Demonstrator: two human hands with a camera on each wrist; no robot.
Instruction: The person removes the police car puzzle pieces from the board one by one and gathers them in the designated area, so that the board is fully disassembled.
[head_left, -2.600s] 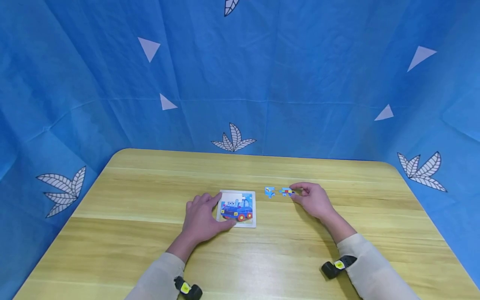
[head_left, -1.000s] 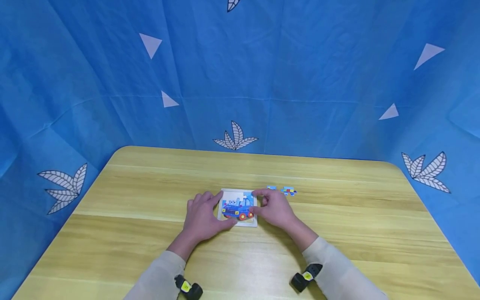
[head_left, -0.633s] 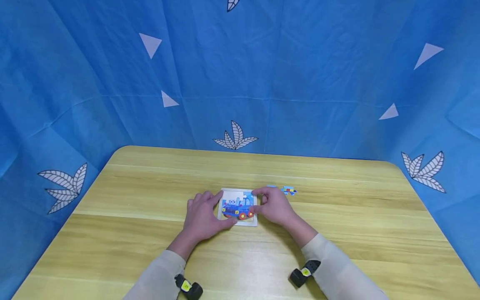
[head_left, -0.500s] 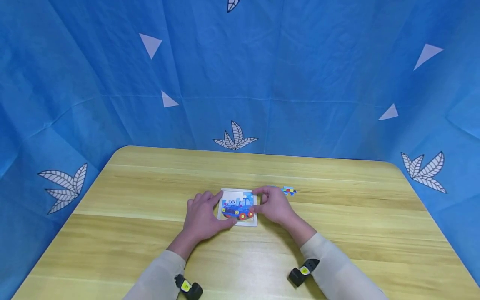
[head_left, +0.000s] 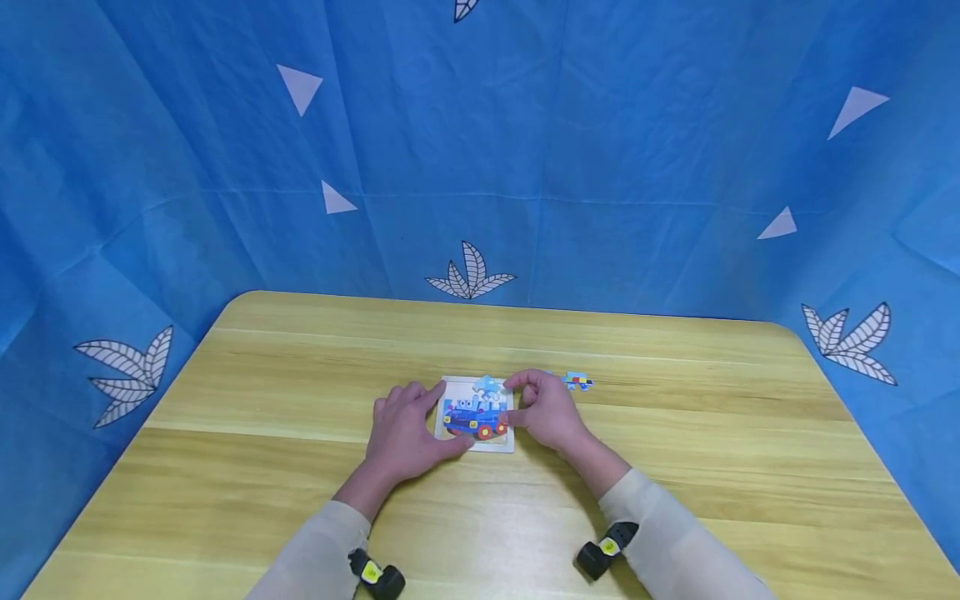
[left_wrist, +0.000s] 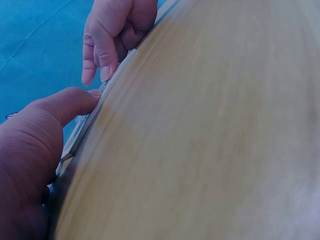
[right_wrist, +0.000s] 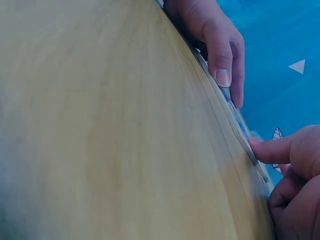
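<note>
A small jigsaw puzzle tray [head_left: 492, 447] with a pale rim lies on the table, showing a blue cartoon car with red wheels. My left hand [head_left: 401, 435] grips it, thumb on the near rim, index finger on the far left corner. My right hand [head_left: 550, 410] is at its right side, other fingers curled, thumb and index fingertips at the edge of the pieces there. A light-blue jigsaw piece [head_left: 487, 387] sits askew at the tray's upper right, right by that index fingertip. The upper left of the tray shows bare white. Both wrist views show the tray nearly edge-on.
A loose jigsaw piece [head_left: 577, 381] with red and yellow on it lies beyond my right hand. Another loose blue piece [head_left: 550, 373] is mostly hidden behind that hand. The wooden table [head_left: 300, 500] ends at a blue curtain [head_left: 637, 167] with leaf and triangle prints.
My right hand has come left from the loose pieces to the tray. In the last half second the light-blue piece at the upper right has shifted out of line. The left hand has stayed put.
</note>
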